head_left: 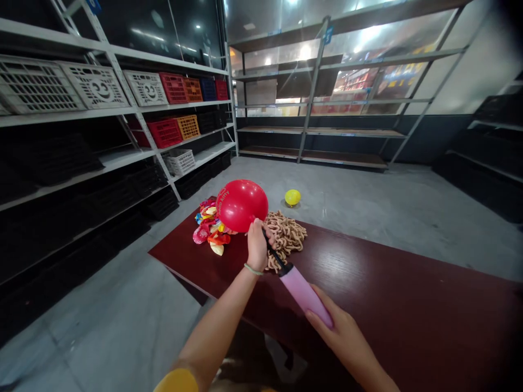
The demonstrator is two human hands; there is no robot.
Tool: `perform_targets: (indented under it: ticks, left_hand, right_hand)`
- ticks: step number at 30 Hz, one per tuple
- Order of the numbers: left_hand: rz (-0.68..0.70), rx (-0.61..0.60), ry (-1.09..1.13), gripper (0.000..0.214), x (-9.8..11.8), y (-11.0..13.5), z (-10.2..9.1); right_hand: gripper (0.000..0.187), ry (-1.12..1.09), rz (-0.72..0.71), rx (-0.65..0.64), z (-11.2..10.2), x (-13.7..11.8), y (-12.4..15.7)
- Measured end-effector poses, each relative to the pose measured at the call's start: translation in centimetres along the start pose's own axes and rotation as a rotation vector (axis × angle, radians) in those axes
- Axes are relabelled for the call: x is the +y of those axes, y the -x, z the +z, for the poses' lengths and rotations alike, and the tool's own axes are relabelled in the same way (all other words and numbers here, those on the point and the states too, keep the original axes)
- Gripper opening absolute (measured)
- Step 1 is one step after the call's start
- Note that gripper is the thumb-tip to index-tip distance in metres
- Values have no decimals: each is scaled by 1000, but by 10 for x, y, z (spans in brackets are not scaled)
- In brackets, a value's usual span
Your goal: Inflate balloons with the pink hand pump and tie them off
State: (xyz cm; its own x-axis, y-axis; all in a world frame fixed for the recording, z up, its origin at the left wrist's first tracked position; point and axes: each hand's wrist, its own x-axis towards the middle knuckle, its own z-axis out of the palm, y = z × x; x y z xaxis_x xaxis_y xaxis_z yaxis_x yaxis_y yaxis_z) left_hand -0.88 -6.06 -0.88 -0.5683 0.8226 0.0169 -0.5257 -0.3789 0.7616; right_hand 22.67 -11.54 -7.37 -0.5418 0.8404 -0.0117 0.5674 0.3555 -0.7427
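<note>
A red balloon (242, 206), swollen with air and printed with lettering, sits on the black nozzle end of a pink hand pump (305, 295). Around the balloon's neck and the nozzle, my left hand (257, 246) is closed; a green band circles that wrist. My right hand (337, 326) grips the pink barrel at its near end. Both hands are above the table. Behind the left hand lies a heap of tan, curled, rope-like pieces (288, 234). Left of it is a pile of limp coloured balloons (208, 223), partly hidden by the red one.
A dark red-brown table (368, 272) stretches to the right. On the floor beyond it rests a yellow balloon (292, 197). Metal shelves with crates (174, 87) line the left side, and another shelf rack (312, 103) stands at the back.
</note>
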Motion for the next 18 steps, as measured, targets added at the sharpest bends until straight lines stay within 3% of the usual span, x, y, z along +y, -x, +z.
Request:
perform_targets:
  ticks: [4, 7, 18]
  left_hand:
    - [-28, -24, -19, 31, -2, 10, 7]
    - [-51, -52, -24, 32, -2, 8, 8]
    - [-41, -25, 70, 21, 8, -19, 1]
  right_hand:
    - [60, -52, -35, 36, 7, -23, -20]
    - [60, -54, -51, 51, 6, -24, -16]
    - [59, 118, -72, 87, -23, 43, 68]
